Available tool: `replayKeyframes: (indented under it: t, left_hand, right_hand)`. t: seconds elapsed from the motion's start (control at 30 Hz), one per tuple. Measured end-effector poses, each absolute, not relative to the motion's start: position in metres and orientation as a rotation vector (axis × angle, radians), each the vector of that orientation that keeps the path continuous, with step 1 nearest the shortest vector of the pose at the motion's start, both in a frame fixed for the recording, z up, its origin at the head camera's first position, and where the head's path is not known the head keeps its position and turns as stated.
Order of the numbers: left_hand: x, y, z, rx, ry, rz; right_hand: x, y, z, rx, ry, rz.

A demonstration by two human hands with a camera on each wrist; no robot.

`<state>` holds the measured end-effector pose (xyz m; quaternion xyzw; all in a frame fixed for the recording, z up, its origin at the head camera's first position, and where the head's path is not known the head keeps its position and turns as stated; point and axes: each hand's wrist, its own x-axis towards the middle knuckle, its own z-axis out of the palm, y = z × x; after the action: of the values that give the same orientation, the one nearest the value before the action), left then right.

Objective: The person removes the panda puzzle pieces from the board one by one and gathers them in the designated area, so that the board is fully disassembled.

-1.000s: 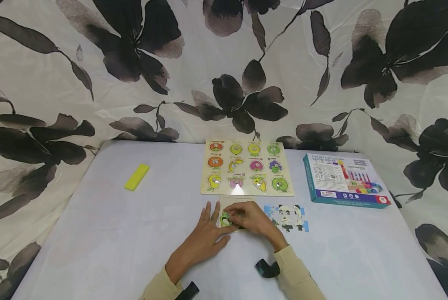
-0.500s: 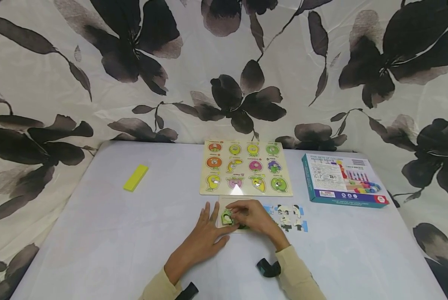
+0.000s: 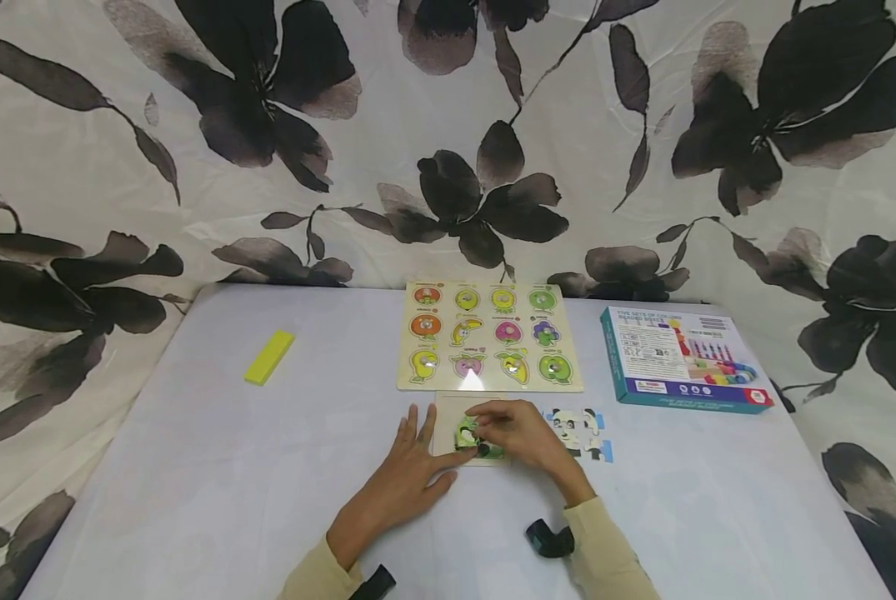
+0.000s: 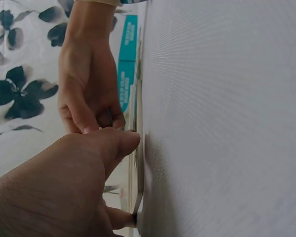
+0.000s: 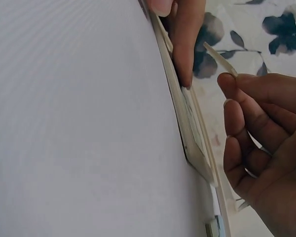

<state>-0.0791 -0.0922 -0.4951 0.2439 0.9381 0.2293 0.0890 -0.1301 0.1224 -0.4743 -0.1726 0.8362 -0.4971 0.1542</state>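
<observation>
My right hand (image 3: pixel 523 435) pinches a green puzzle piece (image 3: pixel 466 433) between thumb and fingertips, over a small wooden puzzle board (image 3: pixel 444 407). In the right wrist view the pinched piece (image 5: pixel 220 58) shows edge-on, tilted and raised off the board (image 5: pixel 182 133). Another green piece (image 3: pixel 494 451) lies in the lower part of the board, partly covered by the right hand. My left hand (image 3: pixel 406 475) lies at the board's left side with fingers spread, one fingertip over the lower pieces. To the right, several loose panda puzzle pieces (image 3: pixel 568 423) lie beside the board, partly hidden by the right hand.
A fruit puzzle board (image 3: pixel 488 336) lies just behind the small board. At the right stands a teal-edged bead kit box (image 3: pixel 688 358). A yellow block (image 3: pixel 270 357) lies far left. Behind the white table (image 3: pixel 192 483) hangs a floral cloth (image 3: pixel 387 100).
The right hand has moved to the right with the green piece, away from the board's left edge. The left hand stays in place.
</observation>
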Motion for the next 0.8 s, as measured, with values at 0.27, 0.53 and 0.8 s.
replayKeyframes:
  t: [0.27, 0.53, 0.8]
  left_hand:
    - [-0.079, -0.091, -0.497, 0.713, 2.794, 0.7]
    - [-0.078, -0.091, -0.496, 0.705, 2.782, 0.751]
    - [-0.078, -0.091, -0.498, 0.694, 2.775, 0.761]
  right_hand:
    - [-0.123, 0.13, -0.456, -0.482, 2.412, -1.405]
    - [-0.124, 0.149, -0.474, -0.435, 2.405, -1.458]
    - [-0.119, 0.167, -0.476, -0.409, 2.461, -1.446]
